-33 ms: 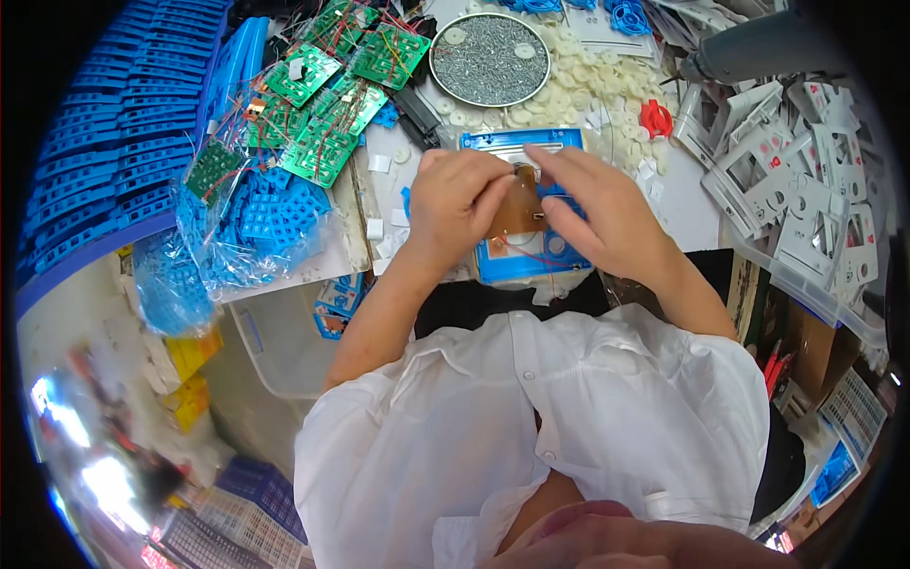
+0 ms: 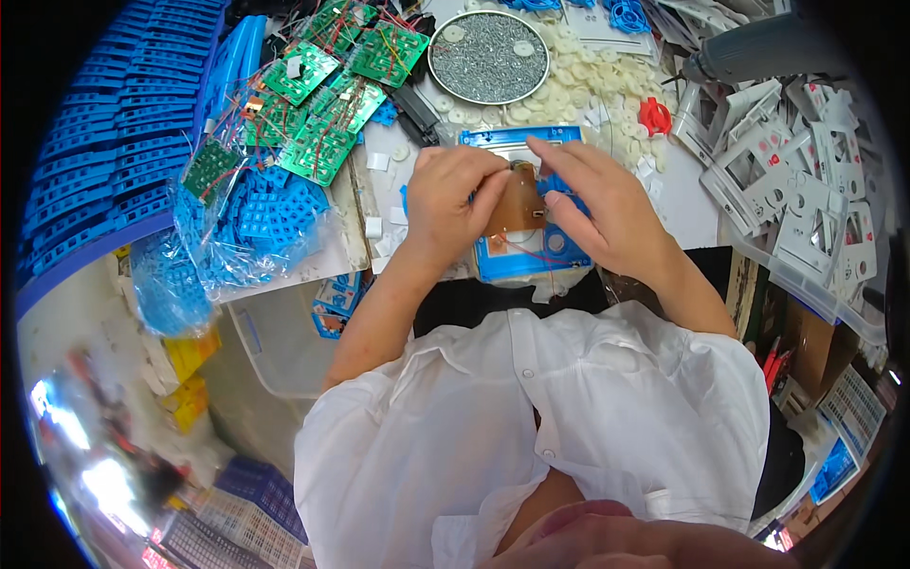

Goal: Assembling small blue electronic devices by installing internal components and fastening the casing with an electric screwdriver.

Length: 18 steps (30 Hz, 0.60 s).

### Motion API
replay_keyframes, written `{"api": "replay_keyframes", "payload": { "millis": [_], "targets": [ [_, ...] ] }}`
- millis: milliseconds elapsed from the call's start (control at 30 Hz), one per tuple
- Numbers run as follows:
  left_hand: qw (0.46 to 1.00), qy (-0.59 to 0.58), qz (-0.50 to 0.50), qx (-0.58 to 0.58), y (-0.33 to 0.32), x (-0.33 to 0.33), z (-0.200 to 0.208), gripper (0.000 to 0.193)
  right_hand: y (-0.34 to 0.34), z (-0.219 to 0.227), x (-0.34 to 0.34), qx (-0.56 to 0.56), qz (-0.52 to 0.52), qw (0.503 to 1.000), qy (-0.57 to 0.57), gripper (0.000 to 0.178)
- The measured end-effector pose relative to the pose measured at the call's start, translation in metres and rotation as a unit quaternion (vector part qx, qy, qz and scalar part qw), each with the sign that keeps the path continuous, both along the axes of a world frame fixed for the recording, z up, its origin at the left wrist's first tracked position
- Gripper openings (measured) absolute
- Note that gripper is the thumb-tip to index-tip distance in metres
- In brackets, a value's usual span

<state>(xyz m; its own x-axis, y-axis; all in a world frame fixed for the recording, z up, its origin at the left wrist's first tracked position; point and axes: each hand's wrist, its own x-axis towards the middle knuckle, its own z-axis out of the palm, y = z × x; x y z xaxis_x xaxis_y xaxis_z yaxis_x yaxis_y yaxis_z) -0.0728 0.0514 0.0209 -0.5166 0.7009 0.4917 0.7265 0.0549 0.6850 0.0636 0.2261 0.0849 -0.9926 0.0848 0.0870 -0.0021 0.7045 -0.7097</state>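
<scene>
left hand (image 2: 453,204) and right hand (image 2: 599,204), fingers curled, both pinch the brown circuit board (image 2: 517,209) above the blue casing (image 2: 517,258).

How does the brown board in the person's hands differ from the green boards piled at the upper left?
The brown board is single, plain brown, and held by the left hand and right hand over a blue plastic housing. The green boards are many, bright green, and lie loose and overlapping, untouched. Both have thin red wires attached.

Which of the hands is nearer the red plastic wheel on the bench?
Right. The right hand lies just below-left of the red plastic wheel; the left hand is farther left, across the brown board both hold.
</scene>
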Motion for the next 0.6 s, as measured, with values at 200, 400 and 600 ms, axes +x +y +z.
{"api": "replay_keyframes", "payload": {
  "millis": [200, 400, 600],
  "targets": [
    [0.999, -0.024, 0.013, 0.022, -0.002, 0.008, -0.008, 0.01, -0.013, -0.011, 0.013, -0.018, 0.0, 0.999, 0.038, 0.048],
    [0.999, 0.019, -0.022, 0.043, -0.001, 0.004, -0.012, 0.016, -0.003, -0.012, 0.003, -0.128, -0.01, 0.992, -0.002, 0.046],
    [0.999, 0.023, -0.009, 0.03, -0.01, 0.004, -0.013, 0.016, 0.026, -0.019, -0.072, -0.101, -0.047, 0.985, 0.128, 0.04]
  ]
}}
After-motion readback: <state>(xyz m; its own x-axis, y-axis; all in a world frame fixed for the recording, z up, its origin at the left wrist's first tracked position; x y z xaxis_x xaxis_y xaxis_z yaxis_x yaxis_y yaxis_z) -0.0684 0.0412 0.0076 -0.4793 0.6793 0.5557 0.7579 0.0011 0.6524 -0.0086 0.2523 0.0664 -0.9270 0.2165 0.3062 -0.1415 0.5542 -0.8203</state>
